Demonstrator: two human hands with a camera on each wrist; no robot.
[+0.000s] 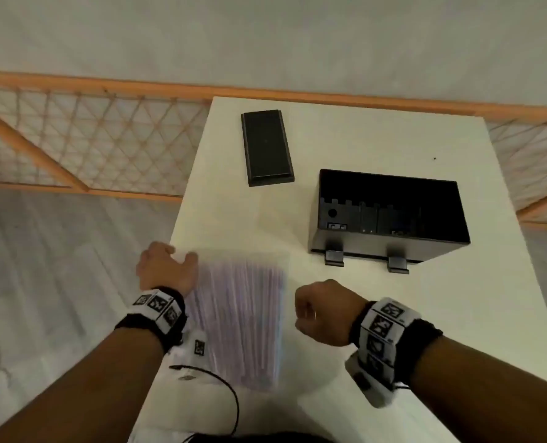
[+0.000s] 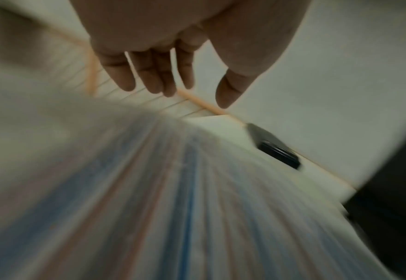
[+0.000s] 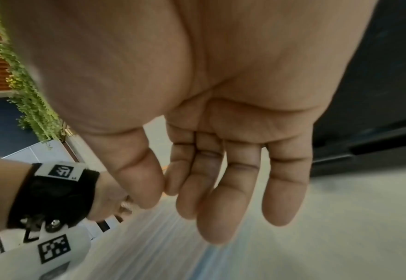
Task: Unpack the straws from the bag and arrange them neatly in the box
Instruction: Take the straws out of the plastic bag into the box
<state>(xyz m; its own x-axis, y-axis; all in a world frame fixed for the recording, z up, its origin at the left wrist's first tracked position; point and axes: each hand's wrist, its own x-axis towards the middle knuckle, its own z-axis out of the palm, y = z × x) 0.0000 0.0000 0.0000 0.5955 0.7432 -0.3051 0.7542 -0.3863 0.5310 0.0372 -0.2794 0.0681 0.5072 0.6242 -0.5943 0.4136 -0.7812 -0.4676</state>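
A clear bag of striped straws (image 1: 240, 318) lies flat on the white table (image 1: 393, 330), near its front left edge; it shows blurred in the left wrist view (image 2: 173, 199) and the right wrist view (image 3: 154, 242). My left hand (image 1: 166, 266) hovers at the bag's far left corner, fingers (image 2: 149, 75) straight and relaxed, holding nothing. My right hand (image 1: 320, 311) hangs just right of the bag, its fingers (image 3: 223, 199) loosely extended and empty. The open black box (image 1: 390, 215) stands at the right, beyond my right hand.
A black lid (image 1: 265, 147) lies flat at the table's far left; it also appears in the left wrist view (image 2: 274, 145). A wooden lattice fence (image 1: 90, 135) runs behind the table. The table's left edge lies directly under my left hand.
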